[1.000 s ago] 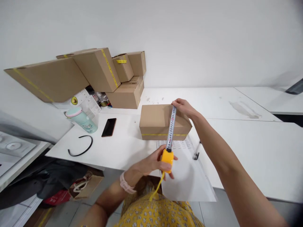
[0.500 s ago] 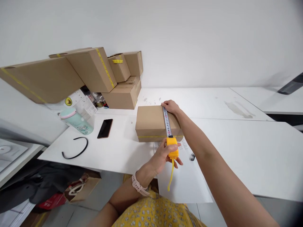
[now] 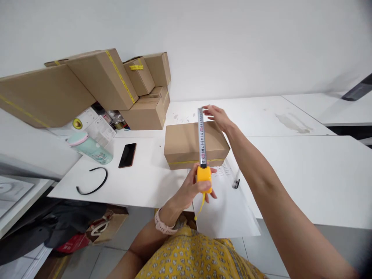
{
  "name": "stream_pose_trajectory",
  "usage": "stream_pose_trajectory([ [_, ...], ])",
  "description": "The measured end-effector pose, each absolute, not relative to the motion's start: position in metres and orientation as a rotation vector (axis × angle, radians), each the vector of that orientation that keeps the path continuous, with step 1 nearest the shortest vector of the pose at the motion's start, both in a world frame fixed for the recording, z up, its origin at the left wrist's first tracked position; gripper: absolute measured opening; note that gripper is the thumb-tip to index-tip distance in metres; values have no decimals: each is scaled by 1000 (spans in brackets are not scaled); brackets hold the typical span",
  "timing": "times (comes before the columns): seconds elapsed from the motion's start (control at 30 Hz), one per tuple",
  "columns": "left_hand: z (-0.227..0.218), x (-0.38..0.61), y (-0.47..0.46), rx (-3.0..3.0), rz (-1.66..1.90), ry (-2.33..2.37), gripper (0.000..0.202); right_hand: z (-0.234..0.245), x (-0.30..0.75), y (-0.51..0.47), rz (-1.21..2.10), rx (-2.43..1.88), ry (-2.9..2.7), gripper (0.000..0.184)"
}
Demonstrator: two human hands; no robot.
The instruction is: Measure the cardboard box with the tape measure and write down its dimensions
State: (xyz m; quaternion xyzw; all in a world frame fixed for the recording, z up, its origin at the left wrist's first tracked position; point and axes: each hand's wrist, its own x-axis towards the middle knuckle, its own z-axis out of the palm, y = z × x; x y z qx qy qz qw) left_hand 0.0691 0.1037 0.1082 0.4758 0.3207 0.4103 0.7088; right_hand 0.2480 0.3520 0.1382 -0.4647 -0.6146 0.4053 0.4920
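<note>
My left hand [image 3: 190, 190] is closed around the yellow case of a tape measure [image 3: 204, 179], near the table's front edge. Its metal blade sticks out away from me, over a closed cardboard box [image 3: 182, 138] with yellow tape along its side. The blade's far end reaches past the box's back edge and seems raised above it. My right hand [image 3: 217, 117] is beside that end with its fingers stretched out; whether a fingertip touches the blade is unclear. A yellow wrist strap dangles from the case.
Several cardboard boxes [image 3: 95, 79] are stacked at the back left. Nearer are a mint tumbler [image 3: 91, 148], a phone [image 3: 127, 155] and a black headband [image 3: 106, 180]. A printed sheet [image 3: 226, 217] lies partly under the box, with a small clear-and-black object [image 3: 236, 183] on it.
My right hand has let go of the blade's end at the box's back edge and opened. The tape measure has shifted slightly left, its blade now extending beyond the box.
</note>
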Motion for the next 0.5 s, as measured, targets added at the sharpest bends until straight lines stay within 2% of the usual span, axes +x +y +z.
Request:
stream_pose_trajectory([
  [0.13, 94, 17, 86, 1266, 1149, 990, 77, 118, 300, 310, 808, -1206, -1297, 59],
  [0.2, 82, -5, 88, 1266, 1273, 1201, 81, 98, 319, 276, 763, -1324, -1347, 65],
  [0.37, 66, -32, 118, 1145, 1288, 1289, 68, 67, 316, 224, 864, -1347, -1563, 74],
  [0.5, 87, -40, 141, 1186, 1343, 1167, 63, 95, 301, 229, 738, -1284, -1630, 66],
])
